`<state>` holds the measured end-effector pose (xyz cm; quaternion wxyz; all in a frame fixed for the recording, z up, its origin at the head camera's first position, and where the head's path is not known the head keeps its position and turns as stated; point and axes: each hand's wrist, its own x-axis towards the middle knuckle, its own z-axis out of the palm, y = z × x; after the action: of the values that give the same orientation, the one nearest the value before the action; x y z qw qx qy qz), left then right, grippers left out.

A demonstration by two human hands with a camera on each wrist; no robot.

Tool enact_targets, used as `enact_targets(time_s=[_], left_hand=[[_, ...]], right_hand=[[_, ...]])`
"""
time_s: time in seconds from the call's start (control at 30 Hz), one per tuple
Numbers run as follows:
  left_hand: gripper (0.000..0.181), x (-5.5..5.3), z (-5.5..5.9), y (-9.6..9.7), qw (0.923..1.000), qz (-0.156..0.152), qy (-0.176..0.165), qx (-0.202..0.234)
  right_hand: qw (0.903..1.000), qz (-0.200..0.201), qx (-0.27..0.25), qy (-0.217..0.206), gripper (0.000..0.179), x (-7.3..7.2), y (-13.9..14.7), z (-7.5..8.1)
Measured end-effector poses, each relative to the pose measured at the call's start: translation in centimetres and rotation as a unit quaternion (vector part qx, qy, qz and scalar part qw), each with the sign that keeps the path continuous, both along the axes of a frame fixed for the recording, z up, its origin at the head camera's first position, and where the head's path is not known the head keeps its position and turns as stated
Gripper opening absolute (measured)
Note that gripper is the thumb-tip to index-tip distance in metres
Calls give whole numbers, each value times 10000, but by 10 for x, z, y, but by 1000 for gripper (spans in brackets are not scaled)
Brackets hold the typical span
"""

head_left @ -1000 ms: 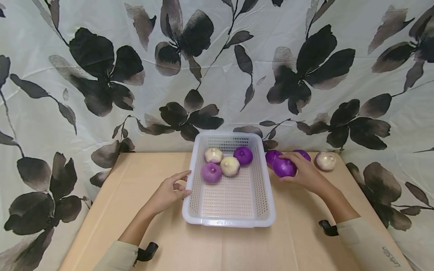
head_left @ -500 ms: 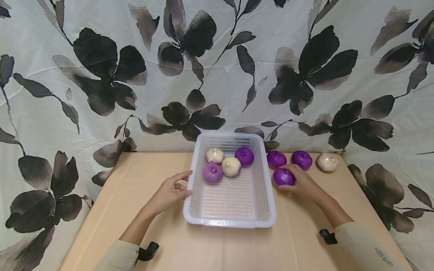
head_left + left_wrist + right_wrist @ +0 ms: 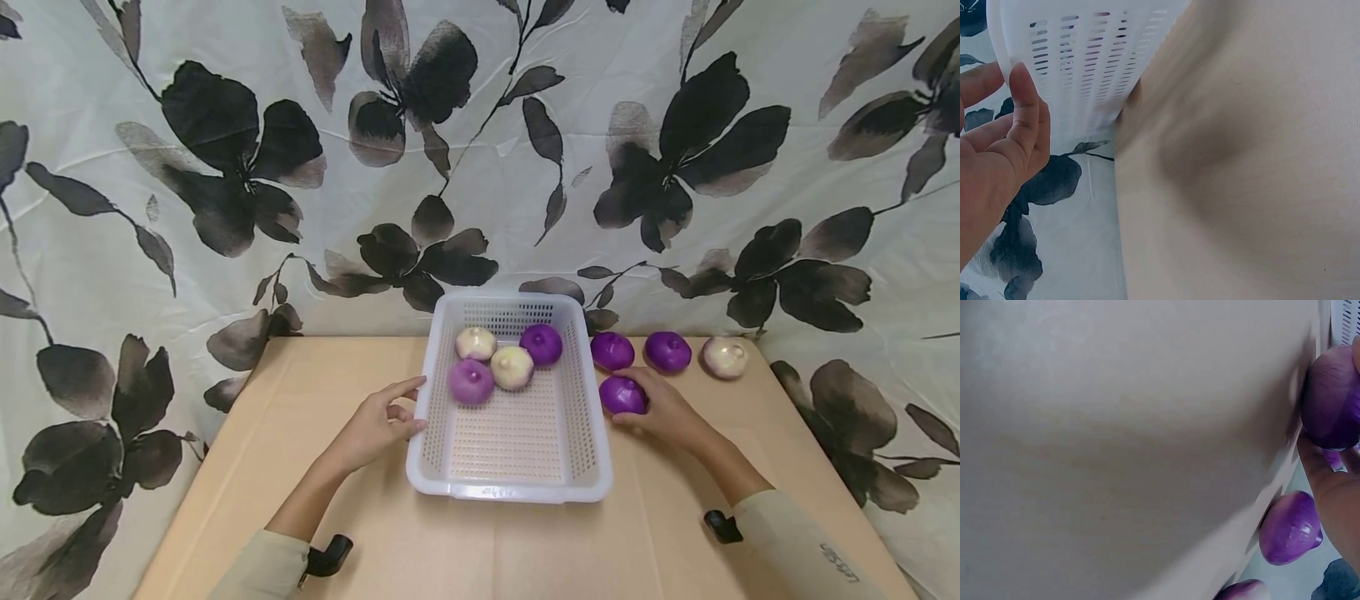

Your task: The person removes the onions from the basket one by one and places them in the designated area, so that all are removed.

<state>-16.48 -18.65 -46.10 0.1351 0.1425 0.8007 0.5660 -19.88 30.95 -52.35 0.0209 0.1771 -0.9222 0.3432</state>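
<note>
A white perforated plastic basket [image 3: 510,492] stands on the table with two purple onions [image 3: 470,382] [image 3: 541,345] and two pale peeled onions [image 3: 476,343] [image 3: 512,368] towards its far end. My left hand [image 3: 378,423] touches the basket's left rim, thumb and index finger apart along it; the left wrist view shows its fingertips against the rim. Just right of the basket, my right hand [image 3: 663,408] holds a purple onion [image 3: 622,395] between thumb and fingers, low at the tabletop. In the right wrist view that onion [image 3: 1332,400] is partly cut off by the frame.
Behind the right hand, two more purple onions [image 3: 612,351] [image 3: 667,352] and a pale onion [image 3: 724,357] lie in a row near the table's [image 3: 352,533] back edge. A floral cloth [image 3: 525,167] hangs behind the table.
My right hand has brought its purple onion down and slightly nearer, away from the purple one behind it. The row at the back shows more fully. My left hand stays at the rim.
</note>
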Motion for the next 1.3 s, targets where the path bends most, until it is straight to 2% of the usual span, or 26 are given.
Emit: enact_targets(time_s=[0.77, 1.0, 1.17, 1.3], left_hand=[[69, 1, 3, 2, 9999, 63, -91, 26], [69, 0, 3, 3, 9999, 62, -97, -16], [70, 0, 4, 3, 9999, 52, -92, -18], [70, 0, 5, 3, 9999, 69, -107, -33]], right_hand=[[9977, -268, -174, -594, 100, 4, 3, -3], [9978, -275, -181, -573, 97, 4, 5, -2], [9978, -223, -234, -582, 94, 4, 9, 7], [9985, -221, -99, -488, 93, 3, 12, 23]])
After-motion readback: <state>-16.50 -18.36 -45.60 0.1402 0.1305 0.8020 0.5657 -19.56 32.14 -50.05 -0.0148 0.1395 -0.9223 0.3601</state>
